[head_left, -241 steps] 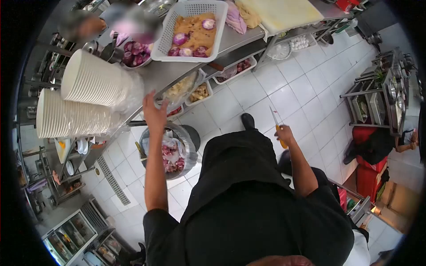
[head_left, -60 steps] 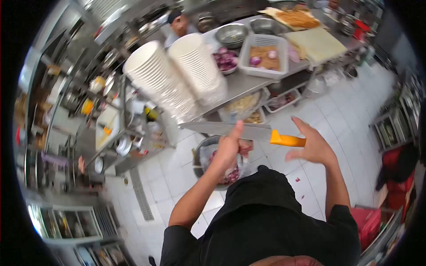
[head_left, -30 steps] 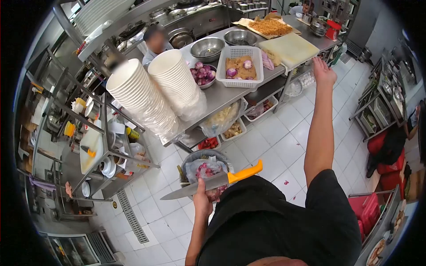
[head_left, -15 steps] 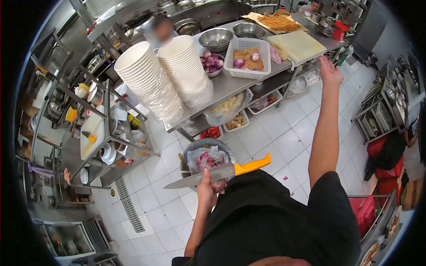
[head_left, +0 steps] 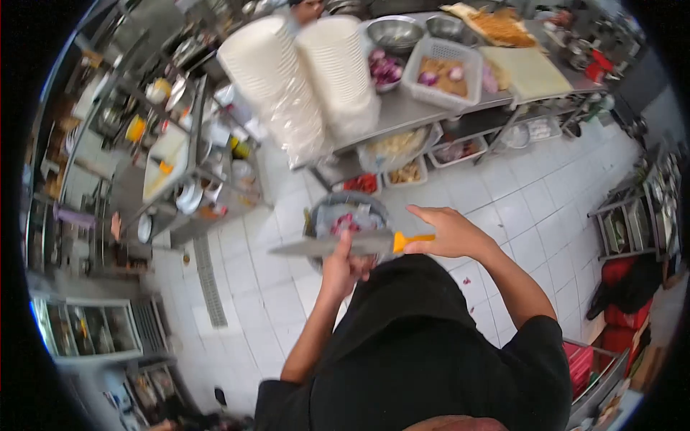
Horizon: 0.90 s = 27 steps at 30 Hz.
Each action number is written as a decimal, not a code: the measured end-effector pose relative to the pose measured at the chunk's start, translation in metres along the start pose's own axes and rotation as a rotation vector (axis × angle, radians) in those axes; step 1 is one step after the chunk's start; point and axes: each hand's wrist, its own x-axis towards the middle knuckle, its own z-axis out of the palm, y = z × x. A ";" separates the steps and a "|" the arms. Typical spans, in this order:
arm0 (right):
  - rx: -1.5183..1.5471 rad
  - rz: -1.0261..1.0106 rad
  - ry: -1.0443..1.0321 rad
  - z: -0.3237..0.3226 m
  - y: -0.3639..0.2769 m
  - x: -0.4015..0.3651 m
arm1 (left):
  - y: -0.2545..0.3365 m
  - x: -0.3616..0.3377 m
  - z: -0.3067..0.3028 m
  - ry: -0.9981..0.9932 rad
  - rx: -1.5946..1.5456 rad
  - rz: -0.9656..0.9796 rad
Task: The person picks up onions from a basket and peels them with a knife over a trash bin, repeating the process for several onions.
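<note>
Knife (head_left: 374, 243) pinched at blade by left hand (head_left: 342, 273); right hand (head_left: 451, 234) at handle (head_left: 412, 238), fingers spread, contact unclear.

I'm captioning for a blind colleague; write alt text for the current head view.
The left hand holds a knife by its blade; the right hand, thumb spread, is at the yellow handle. Below is a bin; ahead, a counter with stacked tubs and onions.

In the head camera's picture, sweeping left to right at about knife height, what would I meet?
Floor drain grate → knife tip → left hand → yellow knife handle → right hand → tray rack.
</note>
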 end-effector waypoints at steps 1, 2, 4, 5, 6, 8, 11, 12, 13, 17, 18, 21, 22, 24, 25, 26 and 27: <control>-0.045 -0.021 -0.054 0.009 -0.007 0.006 | 0.002 0.001 -0.001 0.041 0.021 -0.015; -0.023 0.002 -0.092 0.014 -0.012 0.011 | 0.002 0.002 -0.002 0.083 0.036 -0.031; 0.003 0.055 -0.176 0.024 -0.017 0.022 | -0.004 0.009 -0.013 0.116 0.001 -0.020; -0.067 0.041 -0.165 0.032 -0.015 0.026 | -0.003 0.008 -0.016 0.137 0.003 -0.027; -0.089 0.026 -0.182 0.039 -0.016 0.033 | -0.002 0.007 -0.018 0.156 0.006 -0.034; -0.119 0.004 -0.197 0.053 -0.024 0.043 | -0.006 0.007 -0.025 0.229 -0.034 -0.064; -0.080 -0.096 -0.138 0.080 -0.020 0.061 | 0.005 0.000 -0.027 0.238 -0.084 -0.035; -0.084 -0.129 -0.112 0.088 -0.018 0.066 | 0.006 -0.003 -0.031 0.238 -0.122 -0.020; -0.054 -0.105 -0.093 0.094 -0.015 0.070 | 0.005 -0.005 -0.041 0.169 -0.178 0.008; 0.146 0.019 -0.081 0.095 -0.025 0.086 | -0.005 -0.018 -0.067 0.302 -0.454 0.193; 0.216 0.066 -0.095 0.091 -0.032 0.086 | -0.009 -0.020 -0.071 0.325 -0.481 0.242; 0.294 0.219 -0.280 0.078 -0.053 0.083 | -0.018 -0.018 -0.085 0.358 -0.513 0.374; 0.328 0.295 -0.351 0.077 -0.056 0.081 | -0.023 -0.014 -0.091 0.352 -0.504 0.406; 0.324 0.169 -0.327 0.094 -0.047 0.075 | -0.028 -0.012 -0.096 0.357 -0.479 0.444; 0.312 0.135 -0.326 0.099 -0.044 0.072 | -0.027 -0.011 -0.095 0.369 -0.468 0.449; 0.301 0.102 -0.324 0.104 -0.041 0.070 | -0.027 -0.010 -0.095 0.380 -0.456 0.453; 0.279 0.093 -0.337 0.107 -0.043 0.068 | -0.028 -0.009 -0.095 0.373 -0.473 0.461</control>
